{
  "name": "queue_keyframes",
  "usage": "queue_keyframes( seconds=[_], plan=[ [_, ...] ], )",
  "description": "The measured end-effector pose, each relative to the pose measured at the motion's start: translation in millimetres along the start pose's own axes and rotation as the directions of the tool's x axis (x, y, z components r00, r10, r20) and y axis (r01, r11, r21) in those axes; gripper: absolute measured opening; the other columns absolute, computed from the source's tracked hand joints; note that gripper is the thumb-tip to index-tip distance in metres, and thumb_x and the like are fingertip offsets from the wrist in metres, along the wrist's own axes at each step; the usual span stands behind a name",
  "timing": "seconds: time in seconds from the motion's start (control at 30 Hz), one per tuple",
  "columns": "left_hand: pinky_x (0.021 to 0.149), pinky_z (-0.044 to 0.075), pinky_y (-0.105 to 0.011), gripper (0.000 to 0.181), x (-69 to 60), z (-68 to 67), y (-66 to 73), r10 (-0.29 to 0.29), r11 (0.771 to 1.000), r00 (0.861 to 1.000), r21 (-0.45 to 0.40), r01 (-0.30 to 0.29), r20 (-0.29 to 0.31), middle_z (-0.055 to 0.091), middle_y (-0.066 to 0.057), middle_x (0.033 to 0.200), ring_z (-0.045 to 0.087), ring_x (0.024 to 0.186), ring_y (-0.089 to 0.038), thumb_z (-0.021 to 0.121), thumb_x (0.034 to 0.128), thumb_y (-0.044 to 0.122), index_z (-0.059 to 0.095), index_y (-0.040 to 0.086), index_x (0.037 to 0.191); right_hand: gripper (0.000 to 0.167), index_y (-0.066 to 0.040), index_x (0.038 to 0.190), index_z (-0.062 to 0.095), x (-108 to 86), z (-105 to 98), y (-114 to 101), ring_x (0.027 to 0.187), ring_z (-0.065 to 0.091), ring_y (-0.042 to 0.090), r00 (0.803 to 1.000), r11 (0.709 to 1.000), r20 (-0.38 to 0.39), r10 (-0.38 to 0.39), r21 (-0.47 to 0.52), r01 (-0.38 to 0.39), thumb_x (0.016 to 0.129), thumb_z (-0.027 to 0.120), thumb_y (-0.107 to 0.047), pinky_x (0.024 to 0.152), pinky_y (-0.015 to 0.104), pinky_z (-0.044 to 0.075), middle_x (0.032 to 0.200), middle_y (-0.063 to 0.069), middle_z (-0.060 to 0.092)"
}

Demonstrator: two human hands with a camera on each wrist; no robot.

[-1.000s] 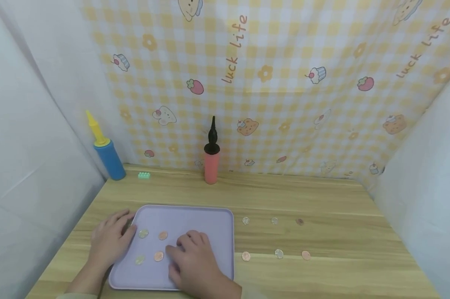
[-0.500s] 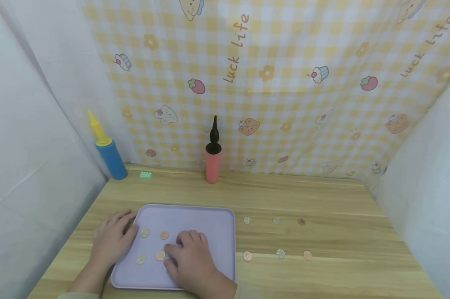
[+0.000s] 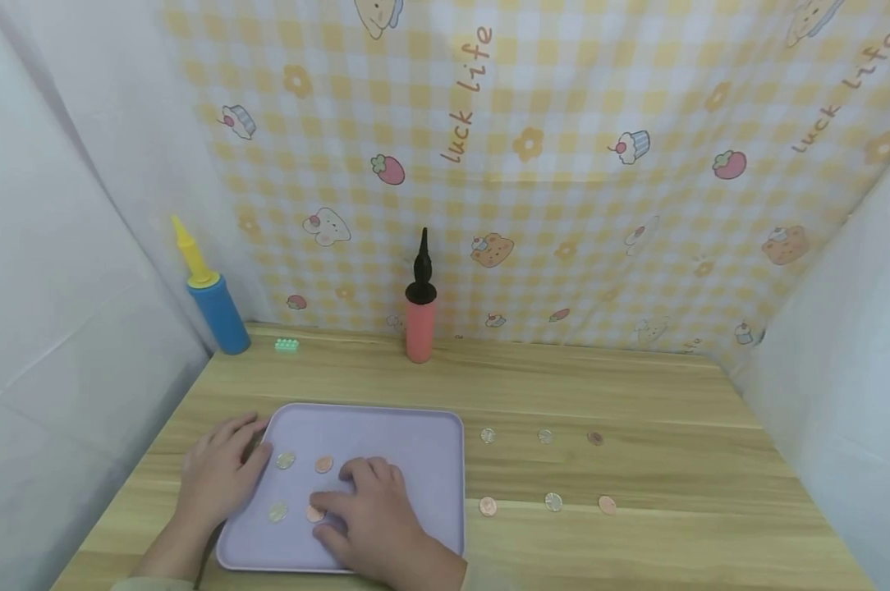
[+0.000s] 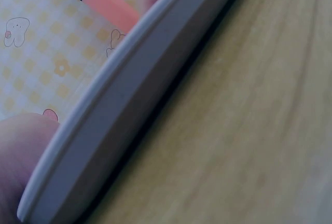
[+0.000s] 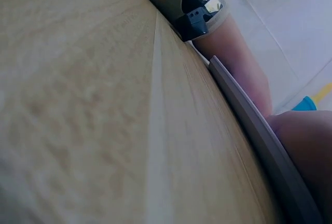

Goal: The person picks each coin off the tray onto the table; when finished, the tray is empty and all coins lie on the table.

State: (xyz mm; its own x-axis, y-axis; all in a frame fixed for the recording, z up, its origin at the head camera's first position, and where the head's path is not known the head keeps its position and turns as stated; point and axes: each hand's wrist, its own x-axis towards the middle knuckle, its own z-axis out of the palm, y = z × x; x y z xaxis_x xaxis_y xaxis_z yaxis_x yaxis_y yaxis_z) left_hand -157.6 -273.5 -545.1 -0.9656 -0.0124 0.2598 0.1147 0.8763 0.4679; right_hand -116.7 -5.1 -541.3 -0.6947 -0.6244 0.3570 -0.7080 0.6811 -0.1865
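Note:
A lilac tray (image 3: 415, 435) lies on the wooden table. My left hand (image 3: 219, 472) rests at its left edge, thumb at the rim and fingers along the outside; the rim also fills much of the left wrist view. Over the tray, my right hand (image 3: 378, 521) touches a copper-coloured coin (image 3: 314, 515) with the index fingertip, which partly covers it. The thumb lies apart from that coin. Another copper-coloured coin (image 3: 323, 465) sits farther back. Towards my left hand are two silvery coins, one rear (image 3: 286, 461) and one front (image 3: 277, 513). Whatever lies under my right palm is hidden.
Right of the tray, several coins form two rows, including a silvery coin (image 3: 553, 501) and a copper-coloured coin (image 3: 607, 505). Along the back stand a blue-and-yellow hand pump (image 3: 219, 316) and a pink-and-black hand pump (image 3: 419, 328). A small green toy brick (image 3: 286, 345) lies between them.
My right hand has shifted left, its index fingertip moving onto the nearer copper-coloured coin, which has slid slightly towards me. My left hand has stayed at the tray's edge.

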Motion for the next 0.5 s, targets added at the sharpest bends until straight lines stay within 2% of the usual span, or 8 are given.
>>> queue_keyframes(
  seconds=[0.2,0.43,0.5],
  plan=[
    [0.107,0.023,-0.082,0.044,0.2,0.6,-0.5,-0.002,1.0,1.0,0.0,0.002,0.0,0.051,-0.031,0.152,0.04,0.134,-0.063,0.058,0.1083,0.029,0.065,-0.001,0.139,0.017,-0.045,0.115,0.081,-0.1,1.8,0.4,0.124,0.044,0.01,1.0,0.995,0.001,0.023,0.092,-0.023,0.101,0.072,-0.048,0.1,0.035,0.039,0.135,-0.008,0.057],
    [0.108,0.022,-0.083,0.046,0.9,-0.4,1.6,-0.018,1.0,1.0,0.0,0.018,0.019,0.05,-0.031,0.153,0.039,0.136,-0.063,0.057,0.1092,0.031,0.064,-0.002,0.14,0.01,-0.042,0.107,0.077,2.4,-4.6,1.8,0.132,0.04,0.011,0.992,0.982,0.106,0.072,0.167,-0.089,0.097,0.077,-0.044,0.106,0.04,0.037,0.139,-0.013,0.054],
    [0.108,0.022,-0.083,0.046,0.8,-1.2,1.6,-0.019,1.0,1.0,-0.001,0.019,0.02,0.05,-0.031,0.153,0.038,0.136,-0.063,0.057,0.1092,0.03,0.064,-0.002,0.14,0.009,-0.041,0.107,0.076,2.9,-6.6,1.8,0.133,0.04,0.011,0.991,0.979,0.115,0.071,0.183,-0.091,0.098,0.076,-0.043,0.107,0.04,0.037,0.139,-0.014,0.055]
  ],
)
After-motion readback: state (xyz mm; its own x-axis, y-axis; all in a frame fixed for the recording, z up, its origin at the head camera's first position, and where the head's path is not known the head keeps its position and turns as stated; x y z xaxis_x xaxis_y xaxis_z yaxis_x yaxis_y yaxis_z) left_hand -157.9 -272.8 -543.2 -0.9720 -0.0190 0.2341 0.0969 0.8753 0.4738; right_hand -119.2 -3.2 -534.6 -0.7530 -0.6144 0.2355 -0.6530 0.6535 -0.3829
